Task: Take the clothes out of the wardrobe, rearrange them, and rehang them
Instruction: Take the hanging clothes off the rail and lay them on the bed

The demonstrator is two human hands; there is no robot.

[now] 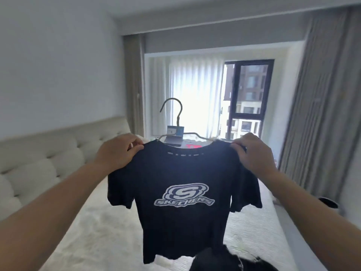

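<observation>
Person stands at the foot of the bed (109,227), both arms out, holding a black T-shirt (183,173) up in the air over it. Shirt's on a thin light hanger (176,122); hook sticks up above the collar, hanger arms run into the shoulders. White "SKECHERS" logo (184,195) w/ a big S faces the person. A blue-and-dark tag (175,134) hangs at the hanger's neck, just behind the collar.

Left hand (119,151): fingers curled, pinching the shirt's left shoulder by the hanger end. Right hand (252,153): fingers curled too, thumb and fingertips nipping the right shoulder seam. Both clenched on fabric, not loose. Shirt hangs straight down between them, sleeves drooping, hem clear of the bed.

Bed has a white fuzzy cover and a pale tufted headboard (39,153) along the left wall. At the bottom edge, a heap of dark clothing (230,259) lies on the bed, just under and in front of the shirt's hem; can't tell what garments. Something reddish (193,146) shows through the collar opening, too small to make out.

Behind: window (248,98) w/ dark frame, buildings outside, sheer white curtain (195,90) drawn over its left part, heavier grey curtains (320,114) at the right. Dark round object (328,202) past the right forearm, blurred. No wardrobe in view from here.
</observation>
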